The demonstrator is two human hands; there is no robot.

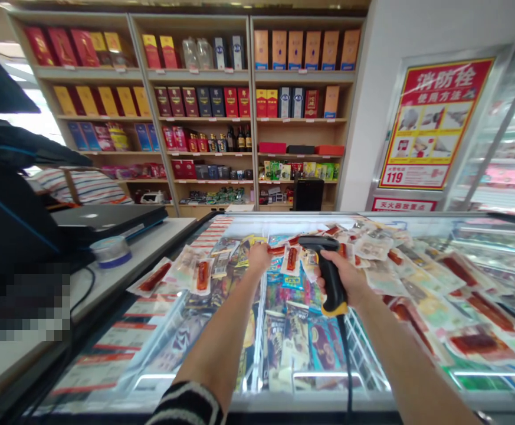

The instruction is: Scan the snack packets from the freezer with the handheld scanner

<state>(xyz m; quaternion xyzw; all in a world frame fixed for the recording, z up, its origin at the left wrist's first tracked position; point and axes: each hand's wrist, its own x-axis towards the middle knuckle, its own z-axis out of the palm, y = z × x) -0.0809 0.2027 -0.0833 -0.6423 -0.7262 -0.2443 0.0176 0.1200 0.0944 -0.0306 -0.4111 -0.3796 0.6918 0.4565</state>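
My right hand (350, 277) is closed around the grip of a black barcode scanner (328, 265) with a yellow base, its head pointing left over the freezer lid. My left hand (259, 257) reaches forward onto the pile of clear snack packets (204, 274) lying on the glass-topped freezer (284, 401); its fingers are curled down on a packet, and which one cannot be made out. A small packet with a red sausage (291, 258) lies between the two hands. The scanner's cable (348, 360) hangs down toward me.
Several sausage packets (461, 307) cover the freezer's right half; ice-cream wrappers (301, 342) show under the glass. A counter (151, 242) at left carries a laptop (102, 219), a tape roll (112, 251) and a dark monitor (5, 224). Shelves of boxed goods (213, 100) line the back wall.
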